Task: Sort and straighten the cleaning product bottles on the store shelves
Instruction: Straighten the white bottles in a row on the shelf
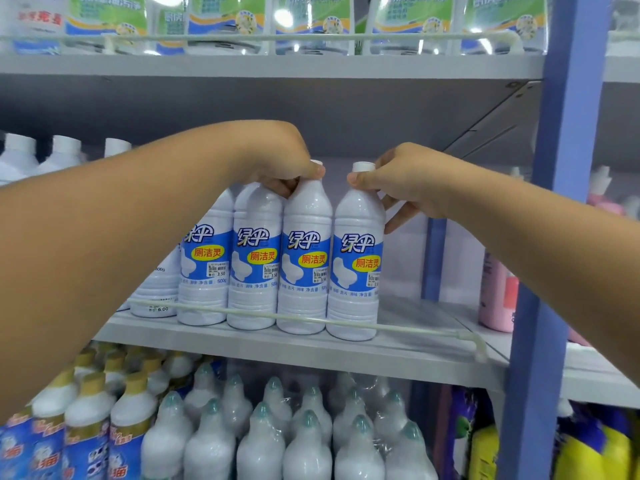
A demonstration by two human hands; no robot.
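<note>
Gripping two white bottles by their necks, we work at the middle shelf (pixel 311 344). Our left hand (pixel 280 161) curls round the top of the third bottle (pixel 304 258) in the front row, its cap mostly hidden under our fingers. Our right hand (pixel 398 181) pinches the neck of the fourth bottle (pixel 356 265), just below its white cap (pixel 363 167). Both bottles stand upright, long axes vertical, caps up, blue labels facing us. They stand side by side behind the thin white rail (pixel 311 318) at the shelf's front edge, at the right end of a row of four matching bottles.
</note>
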